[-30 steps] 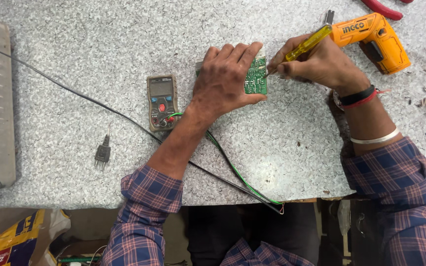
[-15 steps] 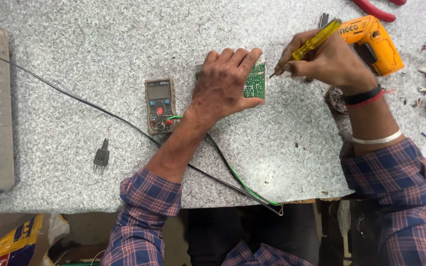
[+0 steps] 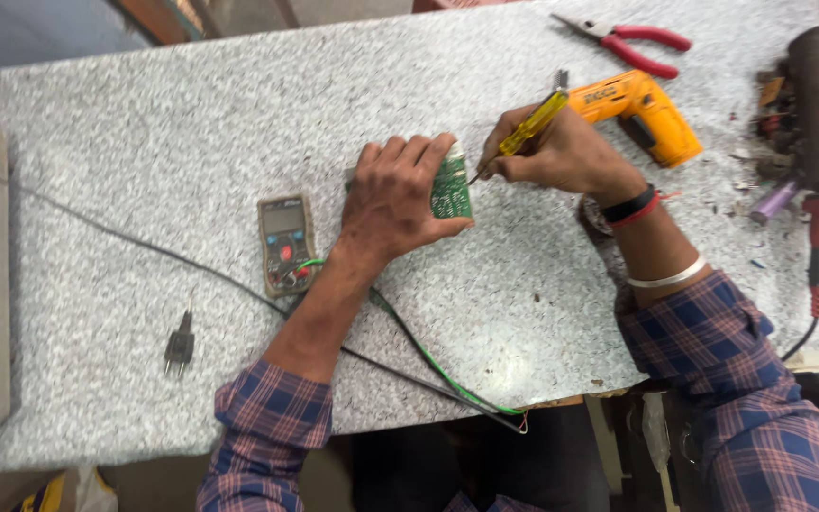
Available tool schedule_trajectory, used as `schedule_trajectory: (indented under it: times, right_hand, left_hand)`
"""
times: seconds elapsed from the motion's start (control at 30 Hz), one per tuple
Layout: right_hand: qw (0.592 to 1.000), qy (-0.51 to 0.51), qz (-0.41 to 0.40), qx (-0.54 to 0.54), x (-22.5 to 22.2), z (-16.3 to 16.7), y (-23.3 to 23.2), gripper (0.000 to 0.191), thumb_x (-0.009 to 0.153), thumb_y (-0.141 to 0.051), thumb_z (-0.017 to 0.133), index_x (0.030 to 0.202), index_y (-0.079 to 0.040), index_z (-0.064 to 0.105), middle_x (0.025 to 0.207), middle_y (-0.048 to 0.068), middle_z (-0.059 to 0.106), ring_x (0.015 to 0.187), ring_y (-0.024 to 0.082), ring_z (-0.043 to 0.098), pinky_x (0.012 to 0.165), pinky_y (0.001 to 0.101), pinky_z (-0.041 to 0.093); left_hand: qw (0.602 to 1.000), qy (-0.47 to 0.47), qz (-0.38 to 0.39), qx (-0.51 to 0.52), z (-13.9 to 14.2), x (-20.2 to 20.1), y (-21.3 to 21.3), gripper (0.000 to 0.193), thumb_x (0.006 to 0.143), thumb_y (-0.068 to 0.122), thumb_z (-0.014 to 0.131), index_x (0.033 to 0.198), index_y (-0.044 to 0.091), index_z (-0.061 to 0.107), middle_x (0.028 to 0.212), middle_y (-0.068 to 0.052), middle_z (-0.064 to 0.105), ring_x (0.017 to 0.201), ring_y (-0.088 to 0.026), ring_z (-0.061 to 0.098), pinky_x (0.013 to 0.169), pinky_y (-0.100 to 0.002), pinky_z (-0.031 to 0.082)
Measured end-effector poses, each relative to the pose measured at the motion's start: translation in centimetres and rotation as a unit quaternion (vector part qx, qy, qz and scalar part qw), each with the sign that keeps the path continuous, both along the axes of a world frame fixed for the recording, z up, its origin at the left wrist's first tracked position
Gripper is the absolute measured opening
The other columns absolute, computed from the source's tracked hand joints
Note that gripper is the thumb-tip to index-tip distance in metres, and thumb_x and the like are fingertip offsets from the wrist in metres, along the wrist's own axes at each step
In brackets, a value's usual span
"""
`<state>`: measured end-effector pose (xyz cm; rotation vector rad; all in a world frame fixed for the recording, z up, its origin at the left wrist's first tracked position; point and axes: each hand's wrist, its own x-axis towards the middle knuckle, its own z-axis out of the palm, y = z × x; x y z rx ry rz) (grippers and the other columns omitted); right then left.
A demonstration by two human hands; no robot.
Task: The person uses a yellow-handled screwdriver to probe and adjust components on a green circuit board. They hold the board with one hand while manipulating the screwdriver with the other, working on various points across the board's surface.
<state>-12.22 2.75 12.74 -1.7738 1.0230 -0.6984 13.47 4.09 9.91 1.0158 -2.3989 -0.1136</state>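
Even, fairly bright light from above falls on the speckled desk [image 3: 239, 114], with only short, soft shadows under the hands [image 3: 400, 199] and no strong glare. The view is slightly soft overall, and the space below the desk edge is dim.

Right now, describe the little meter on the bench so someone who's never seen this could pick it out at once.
On the speckled grey stone bench, look just beside the left hand, which presses on a green circuit board. The meter lies flat there: a small dark handheld box with a grey screen and a red dial. It is the only thing with a screen, and a green lead runs from its lower end.
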Motion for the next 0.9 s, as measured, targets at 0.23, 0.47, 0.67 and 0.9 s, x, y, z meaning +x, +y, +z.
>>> schedule_trajectory:
  times: [0.23,0.47,0.67,0.9]
  right_hand:
    - [0.999,0.033,-0.002,-0.008,0.4,0.4,0.6,0.012,0.086,-0.006,0.073,0.097,-0.004,0.075,0.089,0.004,0.075,0.080,0.009,0.068,0.072,0.0258,0.059]
    - [0.998,0.054,0.010,-0.017,0.2,0.4,0.5,0.011,0.085,-0.006,0.071,0.095,-0.004,0.075,0.088,0.002,0.076,0.080,0.008,0.070,0.073,0.0253,0.060]
    - [0.999,0.022,0.029,-0.017,0.1,0.4,0.6,0.011,0.086,-0.006,0.070,0.095,-0.004,0.074,0.090,0.003,0.077,0.084,0.009,0.073,0.076,0.0255,0.061]
    - [0.999,0.005,0.031,0.005,0.2,0.7,0.8,0.012,0.085,-0.005,0.071,0.097,-0.003,0.072,0.092,0.004,0.078,0.087,0.010,0.074,0.079,0.0263,0.062]
  left_hand:
    - [1.000,-0.014,0.007,0.021,1.0,-0.3,0.6,0.101,0.058,0.063,0.092,0.135,0.007,0.058,0.112,-0.008,0.067,0.101,-0.026,0.062,0.088,-0.044,0.045]
    - [1.000,-0.011,0.005,0.013,0.7,-0.8,0.2,0.101,0.057,0.061,0.093,0.135,0.007,0.058,0.113,-0.008,0.067,0.103,-0.026,0.062,0.092,-0.044,0.044]
    - [0.999,-0.023,0.021,0.010,1.1,-1.3,0.1,0.098,0.056,0.059,0.093,0.133,0.009,0.060,0.111,-0.007,0.067,0.103,-0.026,0.062,0.089,-0.044,0.045]
    - [0.999,-0.031,0.027,0.016,1.3,-1.9,0.1,0.101,0.054,0.062,0.093,0.133,0.010,0.060,0.109,-0.007,0.068,0.098,-0.025,0.063,0.085,-0.042,0.045]
